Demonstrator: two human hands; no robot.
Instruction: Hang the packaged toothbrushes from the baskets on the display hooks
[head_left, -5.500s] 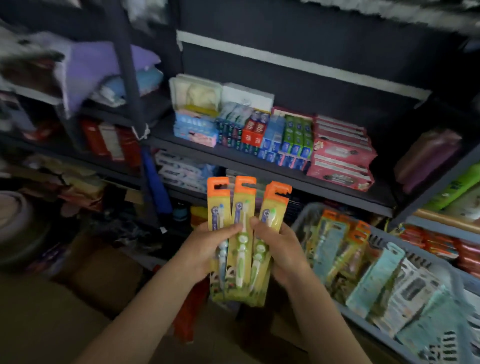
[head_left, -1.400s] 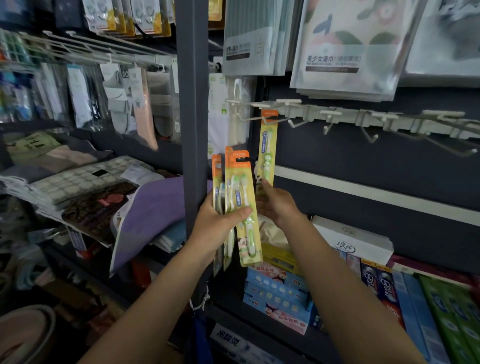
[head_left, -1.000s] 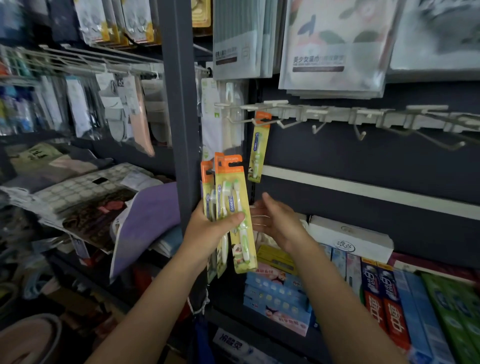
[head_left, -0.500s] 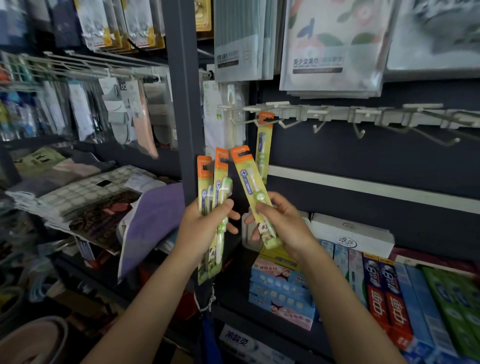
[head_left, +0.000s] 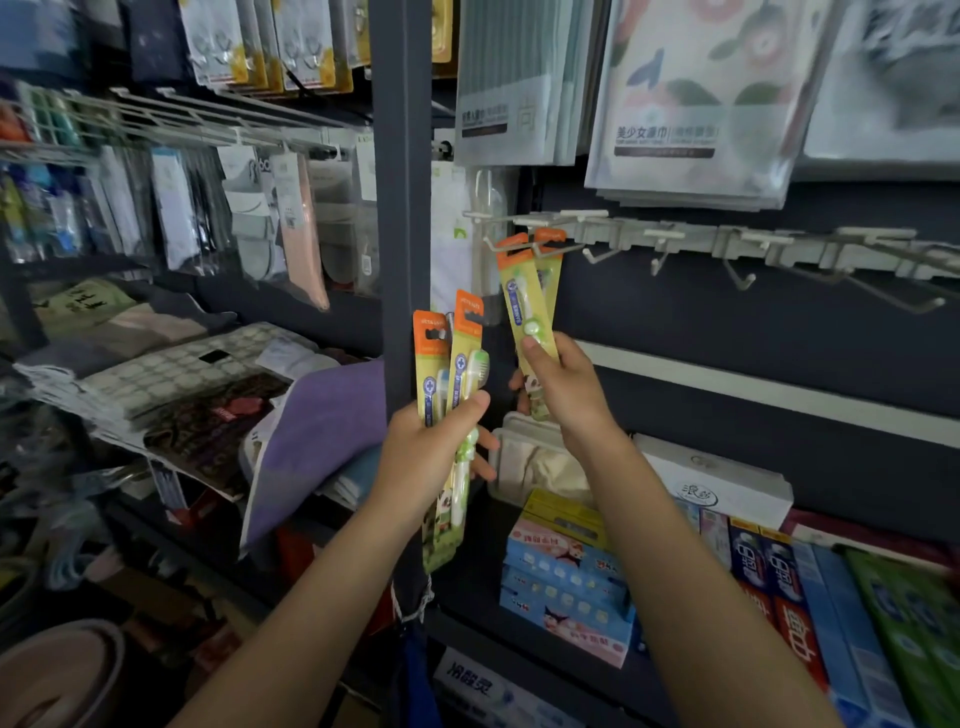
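— What has the right hand (head_left: 563, 387) got?

— One packaged toothbrush (head_left: 524, 312), pinched low on the card, thumb on the front and fingers curled closed behind. The card is raised and tilted, its orange top right at the tip of a display hook (head_left: 519, 248) on the white hook rail (head_left: 748, 244).

— Is anything on that hook?

— Yes, a hung toothbrush pack (head_left: 549, 249) sits just behind the raised one, its orange header over the wire. I cannot tell whether the raised card's hole is on the hook.

— And the left hand (head_left: 431, 457)?

— Closed around a small bunch of toothbrush packs (head_left: 452, 374), at least two, held upright in front of the dark shelf post (head_left: 401, 208), thumb pressed across the front card. Below, boxed toothpaste (head_left: 769, 582) lines the shelf.
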